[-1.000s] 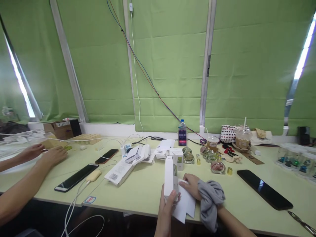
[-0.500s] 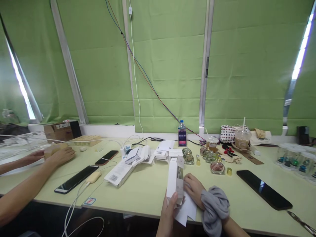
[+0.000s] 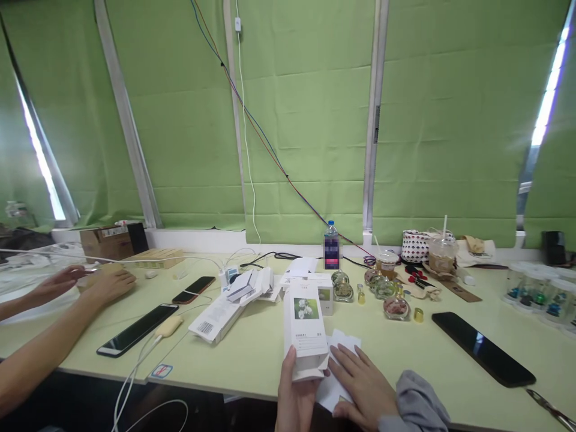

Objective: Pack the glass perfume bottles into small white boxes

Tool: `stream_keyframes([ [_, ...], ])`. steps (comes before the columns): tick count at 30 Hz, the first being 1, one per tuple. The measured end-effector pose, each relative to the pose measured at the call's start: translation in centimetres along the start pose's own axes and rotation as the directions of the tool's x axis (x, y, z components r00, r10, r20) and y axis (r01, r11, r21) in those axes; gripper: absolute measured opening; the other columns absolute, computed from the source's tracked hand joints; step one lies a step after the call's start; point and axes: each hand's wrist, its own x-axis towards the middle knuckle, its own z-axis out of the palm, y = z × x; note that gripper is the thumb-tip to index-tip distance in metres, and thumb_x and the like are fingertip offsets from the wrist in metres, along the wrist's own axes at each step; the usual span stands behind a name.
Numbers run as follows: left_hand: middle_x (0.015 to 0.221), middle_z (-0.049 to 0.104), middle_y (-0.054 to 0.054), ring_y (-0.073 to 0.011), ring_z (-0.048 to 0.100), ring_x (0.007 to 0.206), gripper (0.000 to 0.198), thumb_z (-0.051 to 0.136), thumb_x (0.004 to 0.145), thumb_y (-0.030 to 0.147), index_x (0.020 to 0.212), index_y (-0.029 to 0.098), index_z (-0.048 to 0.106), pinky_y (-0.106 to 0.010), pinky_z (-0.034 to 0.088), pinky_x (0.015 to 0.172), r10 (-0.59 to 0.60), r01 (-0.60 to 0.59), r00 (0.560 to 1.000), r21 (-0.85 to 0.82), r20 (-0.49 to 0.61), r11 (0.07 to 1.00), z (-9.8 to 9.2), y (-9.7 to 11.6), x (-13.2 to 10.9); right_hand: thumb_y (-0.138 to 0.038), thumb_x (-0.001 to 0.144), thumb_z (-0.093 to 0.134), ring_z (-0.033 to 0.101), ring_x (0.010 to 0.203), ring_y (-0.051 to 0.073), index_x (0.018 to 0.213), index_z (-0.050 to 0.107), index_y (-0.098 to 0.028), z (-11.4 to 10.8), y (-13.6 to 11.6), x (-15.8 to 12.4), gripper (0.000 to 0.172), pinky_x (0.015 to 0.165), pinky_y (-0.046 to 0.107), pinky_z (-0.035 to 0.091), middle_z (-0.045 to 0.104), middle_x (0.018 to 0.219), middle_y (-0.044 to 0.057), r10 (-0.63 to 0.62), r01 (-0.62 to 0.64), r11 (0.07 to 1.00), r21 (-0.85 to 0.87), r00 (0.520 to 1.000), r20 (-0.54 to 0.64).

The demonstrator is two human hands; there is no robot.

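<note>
Your left hand grips the white carton upright; your right hand lies open, flat on white paper on the tabletop.

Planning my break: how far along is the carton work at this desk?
Done, it seems: one small white box stands formed behind. In hand: the left hand grips an upright flower-printed carton; the right hand lies flat on a white sheet. To do: a pile of flat cartons and loose glass jars on the table.

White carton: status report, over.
Left hand gripping white carton upright at its base. Right hand flat on white sheet. Co-worker's hands far left, well apart.
</note>
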Motion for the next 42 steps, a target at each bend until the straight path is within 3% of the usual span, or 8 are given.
stream_keyframes([
  [7,0.103,0.073,-0.012,-0.0279,0.068,0.090,0.040,0.067,0.075,0.034,0.110,0.014,0.069,-0.039,0.050,0.086,-0.108,0.108,0.989,0.008,0.098,0.994,-0.2,-0.7,0.1,-0.055,0.090,0.044,0.025,0.139,0.036,0.142,0.037,-0.023,-0.7,-0.4,0.3,0.061,0.105,0.061,0.030,0.030,0.152,0.014,-0.051,0.051,0.998,0.022,0.998,-0.023],
  [12,0.105,0.072,-0.013,-0.0301,0.068,0.092,0.045,0.078,0.067,0.033,0.106,0.014,0.070,-0.040,0.049,0.088,-0.024,0.009,0.995,0.149,0.095,0.989,-0.2,-0.6,-0.2,-0.029,0.093,0.045,0.049,0.123,0.027,0.117,0.060,-0.026,-1.8,-1.4,0.1,0.028,0.098,0.047,0.043,0.053,0.135,0.012,-0.025,0.027,0.999,0.017,0.993,-0.117],
  [15,0.109,0.071,-0.014,-0.0339,0.063,0.106,0.049,0.079,0.065,0.034,0.108,0.015,0.069,-0.043,0.045,0.096,0.009,-0.024,0.996,0.175,0.085,0.984,0.0,-0.5,-0.4,-0.027,0.092,0.047,0.051,0.121,0.026,0.121,0.057,-0.027,-2.4,-1.8,0.3,0.031,0.098,0.045,0.044,0.059,0.129,0.009,-0.012,0.013,0.999,0.034,0.999,-0.050],
  [19,0.111,0.070,-0.013,-0.0344,0.058,0.115,0.041,0.075,0.069,0.037,0.103,0.014,0.071,-0.044,0.040,0.103,-0.033,0.019,0.995,0.144,0.095,0.989,0.3,-0.8,-0.5,-0.037,0.087,0.057,0.033,0.135,0.033,0.134,0.049,-0.019,-2.6,-1.8,0.6,0.050,0.106,0.053,0.035,0.038,0.148,0.012,0.063,-0.064,0.998,0.022,0.996,0.070],
  [22,0.114,0.069,-0.011,-0.0331,0.057,0.117,0.034,0.070,0.075,0.036,0.101,0.014,0.072,-0.044,0.037,0.107,-0.044,0.036,0.996,0.107,0.073,0.994,0.4,-0.9,-0.5,-0.032,0.086,0.058,0.029,0.138,0.034,0.141,0.039,-0.009,-2.4,-1.9,0.6,0.062,0.108,0.053,0.033,0.031,0.150,0.017,0.124,-0.124,0.992,0.009,0.992,0.024],
  [27,0.115,0.069,-0.010,-0.0307,0.058,0.115,0.033,0.066,0.079,0.034,0.105,0.014,0.069,-0.041,0.039,0.106,-0.011,0.012,1.000,0.112,-0.008,0.994,0.4,-0.5,-0.5,-0.021,0.090,0.048,0.043,0.129,0.028,0.133,0.049,-0.013,-2.0,-2.1,0.1,0.043,0.106,0.045,0.038,0.050,0.140,0.013,0.102,-0.102,0.995,0.010,0.984,-0.144],
  [37,0.114,0.069,-0.009,-0.0259,0.062,0.110,0.035,0.063,0.082,0.029,0.114,0.014,0.062,-0.036,0.043,0.102,0.018,0.003,0.989,0.144,-0.148,0.990,0.4,0.1,-0.4,-0.034,0.091,0.050,0.037,0.134,0.028,0.142,0.039,-0.023,-1.6,-1.6,0.3,0.054,0.108,0.046,0.034,0.040,0.147,0.004,0.067,-0.069,0.990,0.122,0.998,0.021],
  [42,0.109,0.071,-0.010,-0.0285,0.062,0.109,0.034,0.065,0.080,0.029,0.110,0.012,0.066,-0.039,0.044,0.101,-0.014,0.023,0.997,0.136,-0.072,0.990,0.3,0.0,-0.5,-0.048,0.091,0.044,0.042,0.131,0.027,0.142,0.039,-0.020,-1.7,-0.8,0.0,0.058,0.107,0.043,0.036,0.044,0.145,0.012,0.193,-0.096,0.852,0.515,0.971,-0.138],
])
